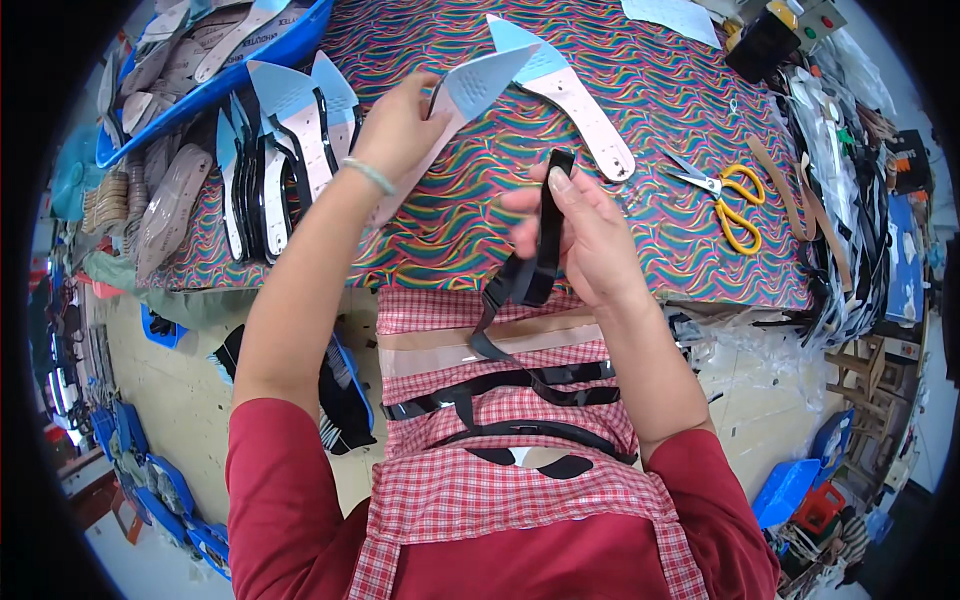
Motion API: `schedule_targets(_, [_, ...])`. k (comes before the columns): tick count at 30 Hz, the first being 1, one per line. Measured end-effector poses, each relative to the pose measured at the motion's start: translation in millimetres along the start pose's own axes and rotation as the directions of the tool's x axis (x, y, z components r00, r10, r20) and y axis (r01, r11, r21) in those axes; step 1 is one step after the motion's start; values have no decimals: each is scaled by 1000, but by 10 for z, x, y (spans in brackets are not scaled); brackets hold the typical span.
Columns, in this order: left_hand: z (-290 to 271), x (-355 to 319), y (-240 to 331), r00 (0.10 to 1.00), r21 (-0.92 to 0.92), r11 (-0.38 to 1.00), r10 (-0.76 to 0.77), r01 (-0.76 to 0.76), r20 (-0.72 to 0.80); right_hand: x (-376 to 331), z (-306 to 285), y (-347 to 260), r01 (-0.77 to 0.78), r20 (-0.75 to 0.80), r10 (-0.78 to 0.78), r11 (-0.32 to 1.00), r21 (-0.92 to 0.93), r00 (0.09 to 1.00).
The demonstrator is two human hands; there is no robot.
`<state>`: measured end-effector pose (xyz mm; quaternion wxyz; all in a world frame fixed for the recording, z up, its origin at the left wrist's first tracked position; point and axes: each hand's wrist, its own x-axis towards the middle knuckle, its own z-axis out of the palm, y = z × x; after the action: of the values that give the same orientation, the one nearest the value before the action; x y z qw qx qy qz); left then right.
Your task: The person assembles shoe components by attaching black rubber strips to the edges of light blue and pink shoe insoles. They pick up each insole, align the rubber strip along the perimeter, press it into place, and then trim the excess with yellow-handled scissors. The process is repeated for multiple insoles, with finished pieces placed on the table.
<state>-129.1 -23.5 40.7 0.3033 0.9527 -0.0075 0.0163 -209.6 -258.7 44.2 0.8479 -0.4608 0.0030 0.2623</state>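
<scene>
My left hand (398, 132) is closed on a shoe insole (455, 112), pale pink with a light blue pointed end, tilted above the table. A glossy black strip (549, 225) is pinched between the thumb and fingers of my right hand (597, 232); its tail hangs toward my lap. Beyond my hands lies another insole (583, 108) with a black edge along one side. Left of my left forearm, several similar insoles (300, 125) lean together in a row. More black strips (470, 392) lie across my checked apron.
Scissors with yellow handles (733, 200) lie open on the patterned tabletop (690, 262). A blue tray (225, 85) of insoles stands at the far left. Black and brown strips (835, 190) hang in a tangle on the right. White paper (672, 20) and a dark bottle-like object (765, 42) are at the back.
</scene>
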Motion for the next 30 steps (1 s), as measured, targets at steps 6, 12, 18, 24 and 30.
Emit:
schedule_targets(6, [-73, -903, 420, 952, -893, 335, -44, 301, 304, -139, 165, 6, 116, 58, -110, 984, -132, 992])
schedule_targets(12, [-70, -1581, 762, 957, -963, 21, -123, 267, 263, -459, 259, 81, 104, 146, -89, 990, -100, 985])
schedule_targets(18, [37, -1852, 802, 968, -951, 229, -185, 209, 168, -646, 288, 179, 206, 24, -204, 973, -100, 979])
schedule_targets(24, [89, -1888, 807, 980, -958, 253, -179, 131, 87, -677, 344, 205, 234, -23, -236, 969, -75, 971])
schedule_targets(30, [122, -1925, 798, 975, -955, 274, -216, 114, 54, -611, 345, 256, 266, -46, -275, 952, -155, 960])
